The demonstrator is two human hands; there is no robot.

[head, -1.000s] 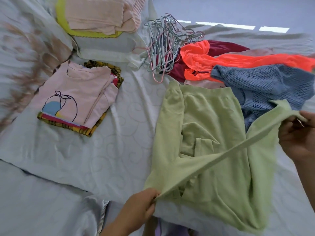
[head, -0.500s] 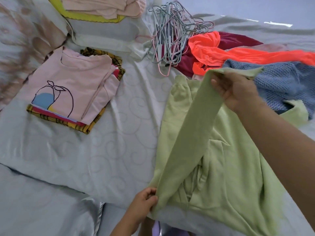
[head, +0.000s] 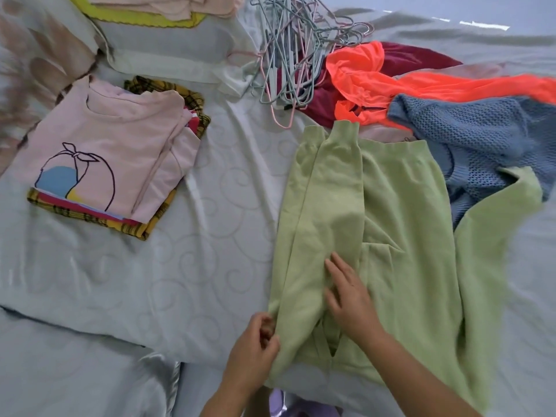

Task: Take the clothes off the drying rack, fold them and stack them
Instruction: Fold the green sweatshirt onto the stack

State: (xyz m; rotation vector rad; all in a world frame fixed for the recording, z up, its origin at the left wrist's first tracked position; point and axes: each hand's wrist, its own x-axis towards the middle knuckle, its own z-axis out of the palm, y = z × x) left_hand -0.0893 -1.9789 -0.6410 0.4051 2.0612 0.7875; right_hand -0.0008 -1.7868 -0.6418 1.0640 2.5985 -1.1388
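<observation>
A light green sweatshirt [head: 400, 236] lies spread on the bed at the right. One sleeve is folded up along its left side, cuff pointing away. My left hand [head: 255, 350] pinches the garment's near left edge. My right hand [head: 349, 293] lies flat on the folded sleeve with fingers straight, pressing it down. At the left sits a folded stack [head: 108, 158] topped by a pink T-shirt with a drawing, over yellow plaid cloth. Unfolded clothes lie at the far right: an orange top [head: 391, 82], a blue knit [head: 481, 136] and a dark red piece [head: 415, 58].
A tangle of wire hangers [head: 288, 52] lies at the top centre. Folded pink and yellow cloth [head: 156, 10] rests on a pillow at the top left. The pale quilted bedspread [head: 186, 266] stretches between the stack and the sweatshirt.
My right hand carried the sleeve from the right across the sweatshirt, laid it along the left side, then came down flat on it. My left hand kept its pinch on the near edge.
</observation>
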